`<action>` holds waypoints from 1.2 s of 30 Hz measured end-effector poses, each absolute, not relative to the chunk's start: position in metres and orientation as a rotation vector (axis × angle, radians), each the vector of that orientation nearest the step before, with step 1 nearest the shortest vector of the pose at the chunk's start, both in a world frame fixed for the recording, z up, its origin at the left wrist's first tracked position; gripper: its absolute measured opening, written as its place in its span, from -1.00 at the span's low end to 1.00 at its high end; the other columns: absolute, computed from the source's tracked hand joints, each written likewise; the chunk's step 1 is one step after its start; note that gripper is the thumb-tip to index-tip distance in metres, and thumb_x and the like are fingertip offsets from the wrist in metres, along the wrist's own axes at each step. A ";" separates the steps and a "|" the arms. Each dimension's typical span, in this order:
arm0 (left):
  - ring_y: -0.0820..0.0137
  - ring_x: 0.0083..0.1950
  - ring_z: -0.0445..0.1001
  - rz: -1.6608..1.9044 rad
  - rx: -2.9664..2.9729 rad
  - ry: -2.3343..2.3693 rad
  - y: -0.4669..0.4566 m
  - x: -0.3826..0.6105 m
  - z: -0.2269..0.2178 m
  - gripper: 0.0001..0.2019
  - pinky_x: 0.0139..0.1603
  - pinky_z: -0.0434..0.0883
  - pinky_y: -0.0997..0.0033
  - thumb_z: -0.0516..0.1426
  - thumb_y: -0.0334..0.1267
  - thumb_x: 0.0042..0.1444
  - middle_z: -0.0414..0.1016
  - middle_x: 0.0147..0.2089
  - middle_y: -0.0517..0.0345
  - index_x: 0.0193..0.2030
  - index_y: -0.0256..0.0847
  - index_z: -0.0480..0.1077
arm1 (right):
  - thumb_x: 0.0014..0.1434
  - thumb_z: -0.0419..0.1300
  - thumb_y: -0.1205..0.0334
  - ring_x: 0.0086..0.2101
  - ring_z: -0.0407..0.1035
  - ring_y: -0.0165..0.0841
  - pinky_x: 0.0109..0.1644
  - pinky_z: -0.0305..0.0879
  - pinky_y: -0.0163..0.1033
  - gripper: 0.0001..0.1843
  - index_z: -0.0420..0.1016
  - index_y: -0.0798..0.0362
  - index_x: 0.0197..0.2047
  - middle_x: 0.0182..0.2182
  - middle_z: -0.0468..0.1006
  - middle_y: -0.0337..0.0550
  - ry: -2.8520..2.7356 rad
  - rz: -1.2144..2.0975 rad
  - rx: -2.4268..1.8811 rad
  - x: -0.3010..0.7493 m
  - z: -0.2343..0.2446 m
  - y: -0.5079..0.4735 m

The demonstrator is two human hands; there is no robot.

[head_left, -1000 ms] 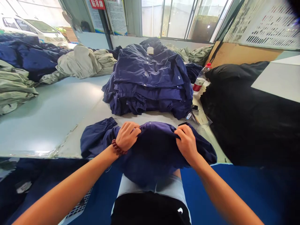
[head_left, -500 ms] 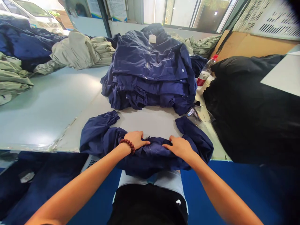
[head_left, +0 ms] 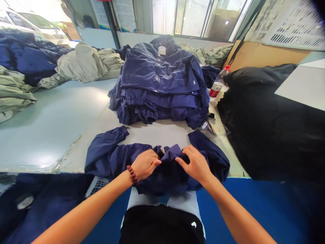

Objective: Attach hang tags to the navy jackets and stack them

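Note:
A navy jacket (head_left: 109, 156) lies crumpled at the near edge of the grey table (head_left: 50, 125), its sleeves spread to both sides. My left hand (head_left: 144, 164), with a bead bracelet on the wrist, grips the bunched fabric near the collar. My right hand (head_left: 194, 164) pinches the same fabric just to the right. The two hands sit close together over the jacket's middle. A small white tag shows between them.
A tall stack of folded navy jackets (head_left: 159, 88) stands behind. Beige garments (head_left: 88, 64) and more navy ones lie at the back left. A plastic bottle (head_left: 217, 84) and clear bags sit at the right, beside a black fabric heap (head_left: 269, 125).
Both hands drew the jacket's upper edge down toward me, then moved closer together and gathered the cloth at the collar. The sleeves now lie spread out on the table.

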State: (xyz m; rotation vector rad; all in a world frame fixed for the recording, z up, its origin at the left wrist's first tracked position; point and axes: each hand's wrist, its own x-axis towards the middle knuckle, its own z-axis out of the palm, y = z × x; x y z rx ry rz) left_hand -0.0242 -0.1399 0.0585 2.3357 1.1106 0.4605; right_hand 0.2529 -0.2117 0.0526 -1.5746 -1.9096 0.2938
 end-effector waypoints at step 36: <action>-0.10 0.59 0.03 0.453 2.584 1.555 -0.088 -0.001 -0.015 -0.35 0.46 0.17 -0.21 0.16 0.01 0.25 0.09 0.57 -0.20 0.43 -0.19 0.32 | 0.38 0.11 -0.09 0.34 0.21 0.15 0.39 0.09 0.17 -0.17 0.13 0.38 0.46 0.37 0.28 0.46 -1.505 -0.171 -2.069 0.401 0.034 -0.110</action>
